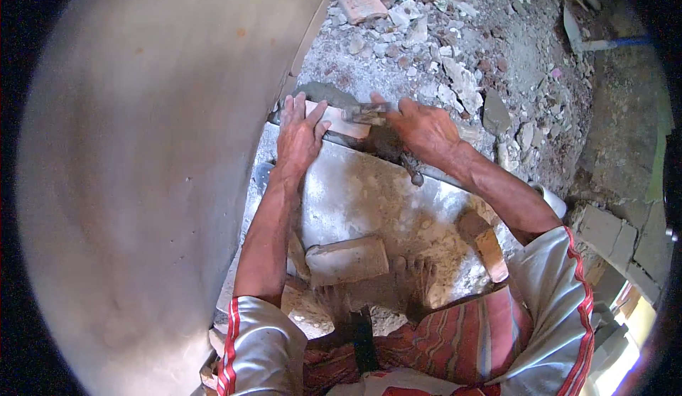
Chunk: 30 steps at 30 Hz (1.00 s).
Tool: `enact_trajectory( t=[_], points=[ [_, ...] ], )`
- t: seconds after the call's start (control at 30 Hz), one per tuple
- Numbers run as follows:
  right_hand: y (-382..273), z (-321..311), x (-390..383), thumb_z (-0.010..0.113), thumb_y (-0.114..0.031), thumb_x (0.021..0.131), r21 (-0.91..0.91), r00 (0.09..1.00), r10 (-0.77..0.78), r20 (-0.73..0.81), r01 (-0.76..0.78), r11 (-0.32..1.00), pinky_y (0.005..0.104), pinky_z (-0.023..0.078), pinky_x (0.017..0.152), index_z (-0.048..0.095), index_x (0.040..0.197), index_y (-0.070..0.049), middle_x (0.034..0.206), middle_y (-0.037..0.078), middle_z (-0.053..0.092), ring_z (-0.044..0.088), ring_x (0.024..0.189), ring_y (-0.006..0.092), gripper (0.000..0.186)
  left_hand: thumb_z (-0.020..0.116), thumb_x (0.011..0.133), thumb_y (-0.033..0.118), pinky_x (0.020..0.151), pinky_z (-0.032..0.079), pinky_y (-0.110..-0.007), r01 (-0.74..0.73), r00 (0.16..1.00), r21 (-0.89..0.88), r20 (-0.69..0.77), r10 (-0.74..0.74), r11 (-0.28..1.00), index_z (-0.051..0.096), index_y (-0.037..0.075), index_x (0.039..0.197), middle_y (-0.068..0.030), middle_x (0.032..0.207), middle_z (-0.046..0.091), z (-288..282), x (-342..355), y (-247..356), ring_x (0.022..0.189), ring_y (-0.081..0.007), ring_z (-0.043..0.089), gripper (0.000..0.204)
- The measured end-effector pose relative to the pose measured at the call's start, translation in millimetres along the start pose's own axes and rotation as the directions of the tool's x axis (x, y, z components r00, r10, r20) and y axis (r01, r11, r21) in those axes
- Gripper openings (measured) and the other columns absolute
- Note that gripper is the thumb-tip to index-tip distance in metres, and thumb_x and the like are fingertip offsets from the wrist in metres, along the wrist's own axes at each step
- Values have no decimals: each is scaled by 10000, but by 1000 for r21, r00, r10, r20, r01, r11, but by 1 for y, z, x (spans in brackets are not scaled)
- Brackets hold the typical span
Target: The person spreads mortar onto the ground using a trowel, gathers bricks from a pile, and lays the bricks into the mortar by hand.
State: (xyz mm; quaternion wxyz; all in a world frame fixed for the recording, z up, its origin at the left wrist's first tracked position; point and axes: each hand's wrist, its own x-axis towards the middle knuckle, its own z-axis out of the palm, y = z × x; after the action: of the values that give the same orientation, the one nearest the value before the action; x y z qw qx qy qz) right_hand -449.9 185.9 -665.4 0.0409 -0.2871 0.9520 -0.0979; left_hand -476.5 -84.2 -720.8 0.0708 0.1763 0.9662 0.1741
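My left hand (300, 129) rests its spread fingers on the left end of a pale reddish brick (345, 121). Wet grey mortar (323, 93) lies along the brick's far side, close to the tall wall. At the brick's right end, my right hand (428, 132) has its fingers curled around a small, motion-blurred greyish object (366, 114) whose kind I cannot make out. Under that hand sits a dark patch of mortar (387, 144). A thin dark piece with a rounded end (415, 176) sticks out beside it, perhaps a tool handle.
A smooth plastered wall (142, 154) rises on the left. Rubble (455, 62) covers the ground beyond the bricks. Nearer me, a loose brick (347, 259) lies by my bare feet (415, 282), and another brick (490, 254) to the right. A white pipe (550, 201) is near my right elbow.
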Motion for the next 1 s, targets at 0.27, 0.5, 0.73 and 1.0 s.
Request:
enact_trajectory(
  t=[0.27,0.5,0.73,1.0],
  points=[
    [1,7,0,499,-148,890,51,997,-14,79,10,999,415,540,530,411,1416,-157,848,144,579,671,670,296,533,630,892,284,1103,293,-533,1,1000,10,-20,-1,1000,581,170,1306,-256,1444,374,4,3,0,1368,-476,283,433],
    [5,19,-2,479,-134,904,87,993,7,114,-17,996,432,540,540,417,1407,-158,873,156,587,672,674,316,507,616,904,260,1125,256,-511,29,999,11,23,-29,1000,579,146,1315,-273,1475,332,7,4,2,1382,-470,259,429],
    [14,12,-16,559,-96,847,238,975,220,11,-216,947,460,547,610,419,1364,-127,906,188,620,672,759,362,536,594,912,318,1117,204,-583,22,998,15,60,-23,1000,567,155,1328,-265,1482,328,4,5,-1,1393,-463,243,447],
    [51,14,-56,648,-121,766,355,862,506,-8,-471,808,503,522,726,432,1319,-84,899,208,641,645,845,405,595,522,957,282,1132,172,-570,5,1000,28,7,-5,1000,479,79,1383,-254,1487,329,-6,7,-14,1401,-425,256,474]
  ],
)
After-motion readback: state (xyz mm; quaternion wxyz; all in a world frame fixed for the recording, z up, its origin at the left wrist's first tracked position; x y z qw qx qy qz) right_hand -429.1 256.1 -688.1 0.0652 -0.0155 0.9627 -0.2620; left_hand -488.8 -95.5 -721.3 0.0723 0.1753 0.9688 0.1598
